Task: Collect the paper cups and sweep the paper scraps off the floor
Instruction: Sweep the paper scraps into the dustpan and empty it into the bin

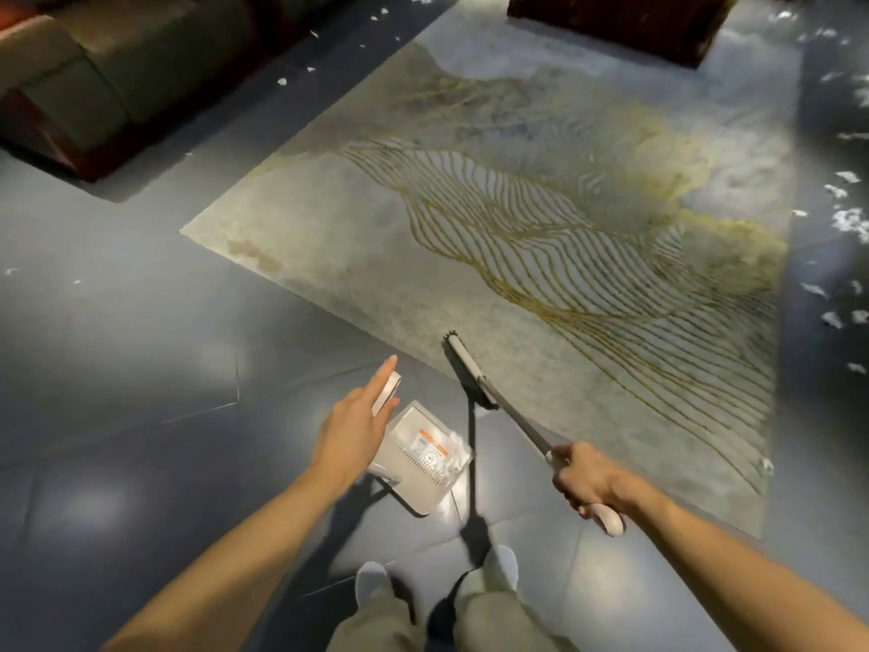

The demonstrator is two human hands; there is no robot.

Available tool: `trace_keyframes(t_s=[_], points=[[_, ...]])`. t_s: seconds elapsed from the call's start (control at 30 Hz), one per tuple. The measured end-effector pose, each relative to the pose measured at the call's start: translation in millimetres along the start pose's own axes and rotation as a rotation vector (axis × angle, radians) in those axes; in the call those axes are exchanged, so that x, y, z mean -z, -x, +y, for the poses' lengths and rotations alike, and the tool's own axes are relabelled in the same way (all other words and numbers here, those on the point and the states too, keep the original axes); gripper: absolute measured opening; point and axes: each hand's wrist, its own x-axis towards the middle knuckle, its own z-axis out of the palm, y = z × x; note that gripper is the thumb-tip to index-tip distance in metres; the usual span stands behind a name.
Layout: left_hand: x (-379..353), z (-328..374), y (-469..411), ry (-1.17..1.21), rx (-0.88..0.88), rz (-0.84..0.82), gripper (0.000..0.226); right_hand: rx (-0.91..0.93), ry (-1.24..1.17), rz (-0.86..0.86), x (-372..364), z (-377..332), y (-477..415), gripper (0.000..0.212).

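Sweeping step: right hand (588, 477) grasping broom (470, 374), left hand (350, 425) straight-fingered on dustpan (418, 468) handle; next, likely carry both to scraps (846, 218).

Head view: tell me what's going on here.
A person sweeps. The right-hand grip holds a broom by its handle, brush head at the edge of the rug. The left-hand grip, fingers straight, is at the top of the dustpan handle; the dustpan sits on the floor with paper scraps inside. More paper scraps lie right of the rug and near the sofa.
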Motion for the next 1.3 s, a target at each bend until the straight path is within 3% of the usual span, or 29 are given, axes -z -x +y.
trace_keyframes(t_s=[0.2,0.3,0.7,0.93,1.3], points=[[-40,17,-37,0.026,-0.006,-0.114,0.055,-0.105,-0.033,-0.004,20,0,-21,0.025],[-54,32,-56,0.053,-0.019,-0.094,0.054,-0.175,-0.097,-0.043,30,-7,-31,0.018],[-70,65,-83,0.022,-0.183,-0.224,0.050,-0.171,-0.107,-0.049,95,-4,-5,0.020],[-84,78,-97,-0.022,-0.244,-0.298,0.055,-0.248,-0.526,-0.094,127,9,7,0.013],[-77,78,-100,0.006,-0.211,-0.268,0.053,-0.222,-0.550,-0.027,137,21,13,0.019]])
